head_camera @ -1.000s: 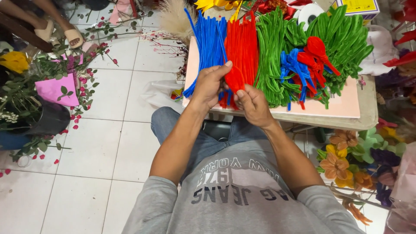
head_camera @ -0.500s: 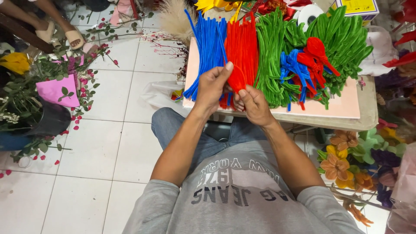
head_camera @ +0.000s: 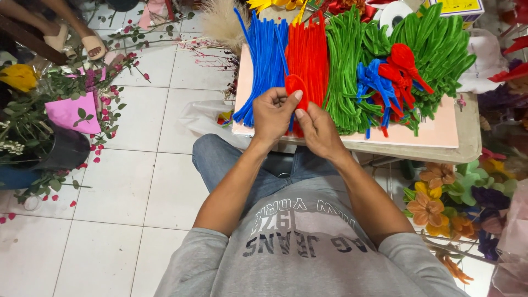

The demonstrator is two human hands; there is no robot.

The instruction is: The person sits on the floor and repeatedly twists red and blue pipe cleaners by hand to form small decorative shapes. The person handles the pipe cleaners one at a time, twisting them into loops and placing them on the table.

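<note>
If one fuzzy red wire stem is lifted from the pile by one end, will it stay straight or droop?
Probably light and bendable: the fuzzy red wire stem between the left hand and right hand already forms a loop. It likely keeps whatever shape it is given, as do the shaped red and blue pieces nearby. It seems unlikely to roll.

A red pipe cleaner (head_camera: pixel 296 83), bent into a loop, upright.

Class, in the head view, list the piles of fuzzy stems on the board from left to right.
Blue stems → red stems → green stems → small mixed blue and red shapes → more green stems.
</note>
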